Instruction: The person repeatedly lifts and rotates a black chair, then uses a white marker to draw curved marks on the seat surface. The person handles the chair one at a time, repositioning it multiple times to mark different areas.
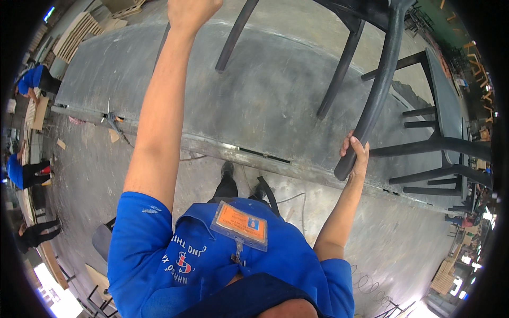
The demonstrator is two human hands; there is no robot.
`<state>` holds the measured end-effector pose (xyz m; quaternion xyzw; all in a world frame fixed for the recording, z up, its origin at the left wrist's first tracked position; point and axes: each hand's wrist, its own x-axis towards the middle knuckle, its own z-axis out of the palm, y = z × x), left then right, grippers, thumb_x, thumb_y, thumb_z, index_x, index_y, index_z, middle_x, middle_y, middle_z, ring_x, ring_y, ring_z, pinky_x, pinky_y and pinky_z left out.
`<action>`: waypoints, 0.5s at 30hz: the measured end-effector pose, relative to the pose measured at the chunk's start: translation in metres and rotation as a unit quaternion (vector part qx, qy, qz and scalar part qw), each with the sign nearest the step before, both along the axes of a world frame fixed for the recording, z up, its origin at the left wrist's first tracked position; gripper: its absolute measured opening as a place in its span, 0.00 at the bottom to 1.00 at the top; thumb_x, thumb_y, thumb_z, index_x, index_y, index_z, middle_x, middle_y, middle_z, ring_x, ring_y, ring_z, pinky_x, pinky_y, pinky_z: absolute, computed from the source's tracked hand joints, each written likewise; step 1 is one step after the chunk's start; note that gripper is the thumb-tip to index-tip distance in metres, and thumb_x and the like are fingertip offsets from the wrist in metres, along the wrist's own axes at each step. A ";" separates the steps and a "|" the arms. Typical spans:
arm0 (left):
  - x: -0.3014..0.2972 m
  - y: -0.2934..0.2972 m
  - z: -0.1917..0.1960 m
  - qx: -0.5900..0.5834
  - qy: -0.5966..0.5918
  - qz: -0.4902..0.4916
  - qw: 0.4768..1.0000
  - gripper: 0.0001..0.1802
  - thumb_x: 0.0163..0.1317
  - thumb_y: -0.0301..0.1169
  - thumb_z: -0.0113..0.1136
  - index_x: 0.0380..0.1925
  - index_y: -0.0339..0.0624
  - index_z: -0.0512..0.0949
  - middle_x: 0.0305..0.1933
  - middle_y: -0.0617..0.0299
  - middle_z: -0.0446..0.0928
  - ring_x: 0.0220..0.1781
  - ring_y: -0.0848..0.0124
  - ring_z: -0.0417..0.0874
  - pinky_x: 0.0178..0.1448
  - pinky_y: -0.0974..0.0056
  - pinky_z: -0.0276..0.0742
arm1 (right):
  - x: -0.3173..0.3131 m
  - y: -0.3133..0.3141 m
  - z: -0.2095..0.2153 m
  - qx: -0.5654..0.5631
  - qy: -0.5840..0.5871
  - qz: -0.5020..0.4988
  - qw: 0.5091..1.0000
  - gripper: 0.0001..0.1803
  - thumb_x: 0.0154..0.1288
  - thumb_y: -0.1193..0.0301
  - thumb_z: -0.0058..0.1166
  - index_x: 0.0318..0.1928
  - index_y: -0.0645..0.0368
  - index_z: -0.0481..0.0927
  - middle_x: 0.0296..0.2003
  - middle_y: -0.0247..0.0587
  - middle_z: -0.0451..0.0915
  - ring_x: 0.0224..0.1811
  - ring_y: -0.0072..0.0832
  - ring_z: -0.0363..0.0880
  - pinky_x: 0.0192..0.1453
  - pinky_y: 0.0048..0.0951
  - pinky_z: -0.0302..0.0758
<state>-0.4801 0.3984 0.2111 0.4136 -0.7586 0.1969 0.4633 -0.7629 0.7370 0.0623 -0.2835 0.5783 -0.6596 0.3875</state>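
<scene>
A black wooden chair (360,13) is over the grey metal-topped work table (254,100), partly cut off by the top edge of the view. Its long curved bar (383,79) slants down toward me. Around the lower end of that bar my right hand (358,153) is closed, fingertips on one side and thumb along the other. My left arm reaches far forward, and my left hand (193,10) is curled at the top edge beside the chair. Its fingers are partly out of view, so what they hold cannot be made out.
A second black chair (442,106) lies on its side at the table's right end. A cable (114,124) hangs at the front left edge. Co-workers in blue (32,79) work along the left. Stacked wood (77,37) stands at the far left, and a hose (297,196) trails on the floor.
</scene>
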 end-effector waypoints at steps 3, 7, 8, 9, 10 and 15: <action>0.004 -0.002 -0.003 -0.017 -0.004 -0.026 1.000 0.09 0.58 0.36 0.59 0.31 0.41 0.79 0.58 0.42 0.68 0.46 0.48 0.77 0.49 0.51 0.75 | 0.003 0.002 0.001 0.014 0.039 -0.012 0.999 0.17 0.57 0.63 0.59 0.39 0.63 0.72 0.20 0.37 0.73 0.18 0.24 0.72 0.24 0.24 0.69; 0.017 0.010 -0.012 -0.039 -0.001 0.036 0.999 0.09 0.59 0.43 0.62 0.33 0.54 0.82 0.56 0.56 0.73 0.48 0.55 0.80 0.46 0.55 0.77 | 0.015 0.014 -0.008 0.016 0.059 -0.021 0.998 0.16 0.58 0.63 0.59 0.37 0.63 0.73 0.21 0.37 0.75 0.19 0.24 0.74 0.24 0.24 0.71; 0.022 0.015 -0.014 -0.049 0.002 0.031 0.998 0.08 0.58 0.42 0.63 0.32 0.53 0.81 0.56 0.56 0.73 0.45 0.55 0.80 0.45 0.55 0.77 | 0.020 0.019 -0.011 0.022 0.059 -0.033 0.997 0.16 0.58 0.64 0.59 0.36 0.63 0.73 0.21 0.38 0.75 0.19 0.24 0.75 0.25 0.24 0.71; 0.027 0.021 -0.016 -0.047 0.007 0.029 0.998 0.08 0.57 0.42 0.63 0.31 0.53 0.81 0.56 0.56 0.73 0.43 0.55 0.80 0.43 0.54 0.77 | 0.023 0.023 -0.014 0.022 0.070 -0.036 0.997 0.14 0.59 0.65 0.59 0.36 0.63 0.73 0.21 0.38 0.75 0.19 0.24 0.75 0.25 0.25 0.72; 0.031 0.027 -0.019 -0.054 0.008 0.029 0.998 0.08 0.58 0.42 0.63 0.31 0.52 0.81 0.56 0.55 0.72 0.44 0.54 0.80 0.44 0.54 0.77 | 0.027 0.026 -0.018 0.022 0.083 -0.037 0.996 0.13 0.60 0.66 0.59 0.36 0.64 0.73 0.22 0.38 0.76 0.20 0.24 0.76 0.26 0.25 0.72; 0.049 0.062 -0.045 -0.087 -0.005 0.089 0.992 0.07 0.60 0.39 0.61 0.30 0.50 0.80 0.62 0.52 0.70 0.51 0.52 0.78 0.52 0.54 0.74 | 0.049 0.037 -0.035 0.083 0.151 -0.104 0.980 0.11 0.58 0.70 0.60 0.31 0.63 0.73 0.20 0.36 0.75 0.20 0.23 0.75 0.24 0.25 0.71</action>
